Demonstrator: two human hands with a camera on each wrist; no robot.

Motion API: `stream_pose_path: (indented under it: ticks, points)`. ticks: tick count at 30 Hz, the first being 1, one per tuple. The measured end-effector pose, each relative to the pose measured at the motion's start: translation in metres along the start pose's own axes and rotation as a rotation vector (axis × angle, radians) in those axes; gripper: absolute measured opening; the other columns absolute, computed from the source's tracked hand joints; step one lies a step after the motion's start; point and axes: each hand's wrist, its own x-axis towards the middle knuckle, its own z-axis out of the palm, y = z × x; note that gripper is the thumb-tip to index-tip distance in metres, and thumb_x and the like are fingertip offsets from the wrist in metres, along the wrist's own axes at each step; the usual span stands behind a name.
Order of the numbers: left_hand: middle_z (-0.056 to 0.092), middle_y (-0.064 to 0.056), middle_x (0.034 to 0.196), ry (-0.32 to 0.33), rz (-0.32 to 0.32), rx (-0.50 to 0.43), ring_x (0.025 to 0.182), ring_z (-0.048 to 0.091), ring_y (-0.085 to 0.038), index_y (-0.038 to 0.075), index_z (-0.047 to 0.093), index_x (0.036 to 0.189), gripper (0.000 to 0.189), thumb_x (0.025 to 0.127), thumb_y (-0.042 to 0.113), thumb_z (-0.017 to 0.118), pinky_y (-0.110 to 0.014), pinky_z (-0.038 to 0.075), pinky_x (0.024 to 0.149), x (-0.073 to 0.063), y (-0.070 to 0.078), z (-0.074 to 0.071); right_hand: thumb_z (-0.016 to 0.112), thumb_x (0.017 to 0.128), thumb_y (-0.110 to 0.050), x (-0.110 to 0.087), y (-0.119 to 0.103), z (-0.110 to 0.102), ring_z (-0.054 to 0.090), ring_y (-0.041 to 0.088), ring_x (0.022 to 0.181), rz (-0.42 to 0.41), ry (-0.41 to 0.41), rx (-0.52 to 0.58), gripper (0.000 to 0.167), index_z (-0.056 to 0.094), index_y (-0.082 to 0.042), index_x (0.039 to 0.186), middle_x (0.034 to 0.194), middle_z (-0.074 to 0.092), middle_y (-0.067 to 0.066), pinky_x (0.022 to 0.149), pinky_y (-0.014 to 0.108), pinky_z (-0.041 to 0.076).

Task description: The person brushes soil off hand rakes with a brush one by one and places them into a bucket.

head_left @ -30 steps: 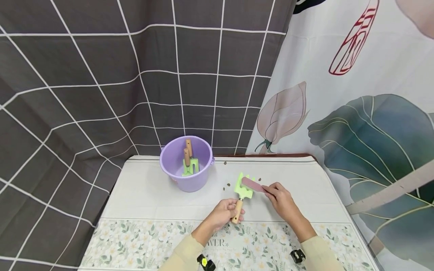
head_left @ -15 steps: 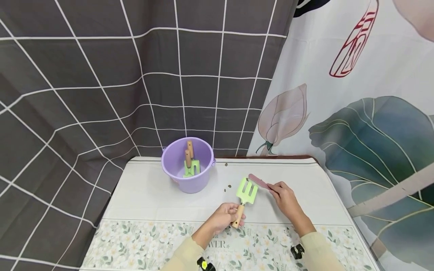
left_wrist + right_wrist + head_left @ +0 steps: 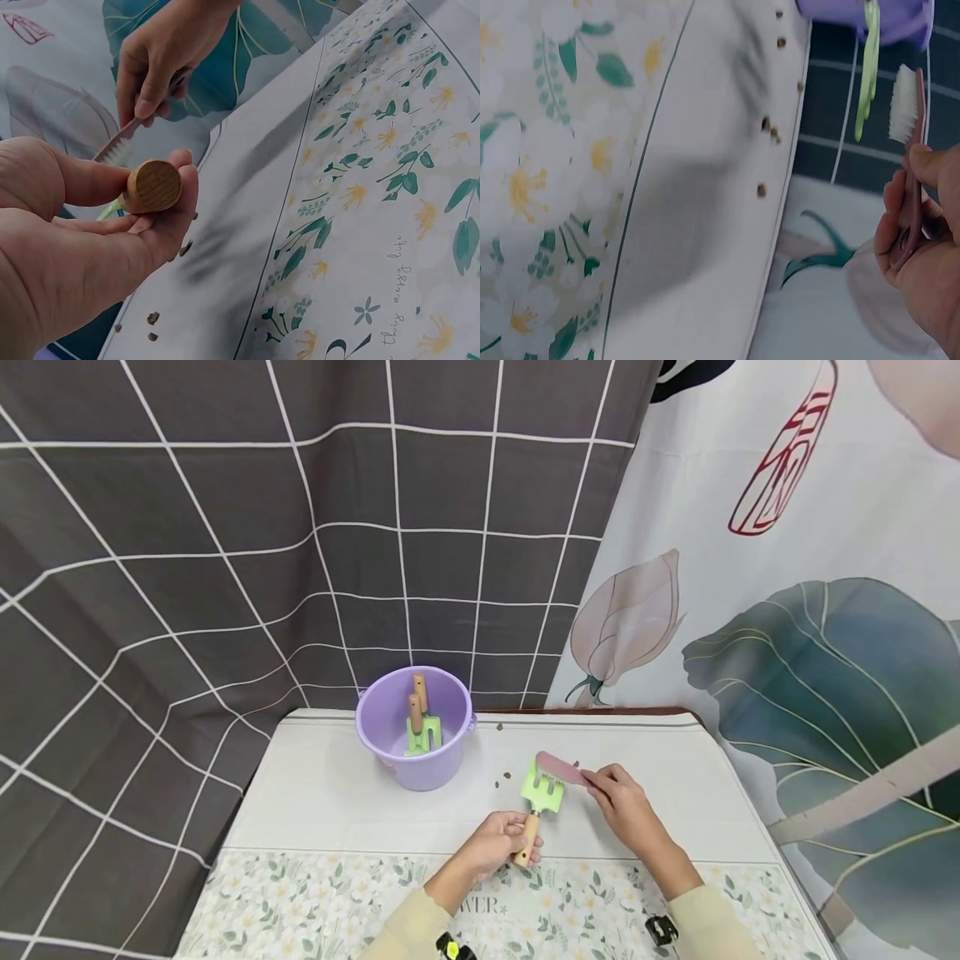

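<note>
My left hand point(image 3: 491, 843) grips the wooden handle point(image 3: 154, 186) of a small garden fork whose light green head point(image 3: 542, 791) points away from me, above the table. In my right hand point(image 3: 628, 810) is a pink brush point(image 3: 561, 768) with white bristles point(image 3: 904, 105), pinched by its handle between thumb and fingers. The brush head lies over the tines of the fork in the head view. In the right wrist view a gap shows between the bristles and the green fork point(image 3: 868, 75), seen edge-on. Several small brown crumbs point(image 3: 766, 124) are scattered on the table beneath.
A purple bucket point(image 3: 427, 770) stands at the back left of the table point(image 3: 315, 793), holding two green tools with wooden handles point(image 3: 416, 714). A floral strip point(image 3: 300, 893) covers the table's front. Grey checked cloth point(image 3: 435, 560) and a printed white curtain point(image 3: 675, 468) hang behind.
The brush moved off the tines toward their right-hand tips, then back left over them. The fork's head has tilted. Both hands keep hold of their tools.
</note>
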Motion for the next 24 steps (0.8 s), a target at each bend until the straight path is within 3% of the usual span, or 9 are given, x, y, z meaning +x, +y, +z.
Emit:
stream_pose_path:
  ticks: [4,10,18,24]
  points:
    - [0.066,-0.031,0.115,-0.013,0.013,-0.015,0.084,0.070,-0.017,-0.020,0.038,0.145,0.044,0.104,-0.006,0.046,-0.031,0.065,0.081,0.001,0.000,0.000,0.075,0.091,-0.001,-0.003,-0.014,0.004,0.053,0.006,0.079,-0.082,0.002,0.009,0.030,0.076,-0.004,0.121,0.098,0.060,0.003,0.060,0.021,0.050]
    - [0.065,-0.034,0.117,-0.028,0.021,-0.029,0.083,0.070,-0.016,-0.021,0.036,0.145,0.045,0.104,-0.005,0.046,-0.030,0.065,0.081,0.000,0.000,-0.001,0.077,0.090,-0.001,-0.009,-0.023,0.011,0.051,0.005,0.078,-0.116,-0.014,0.009,0.031,0.076,-0.003,0.120,0.097,0.059,0.003,0.060,0.021,0.049]
    - [0.066,-0.030,0.116,-0.029,0.015,-0.008,0.088,0.072,-0.021,-0.018,0.042,0.143,0.044,0.102,-0.005,0.051,-0.034,0.065,0.082,-0.002,0.002,-0.002,0.077,0.089,-0.001,-0.002,-0.017,0.011,0.056,0.010,0.078,-0.076,0.034,-0.027,0.029,0.077,-0.003,0.118,0.095,0.061,0.006,0.061,0.025,0.053]
    - [0.070,-0.024,0.111,-0.022,0.008,0.040,0.088,0.074,-0.022,-0.015,0.047,0.141,0.043,0.099,-0.008,0.053,-0.034,0.065,0.081,-0.004,0.003,-0.002,0.073,0.093,0.000,0.008,-0.009,0.008,0.061,0.017,0.082,0.031,-0.011,-0.056,0.028,0.076,-0.002,0.121,0.096,0.061,0.009,0.065,0.032,0.057]
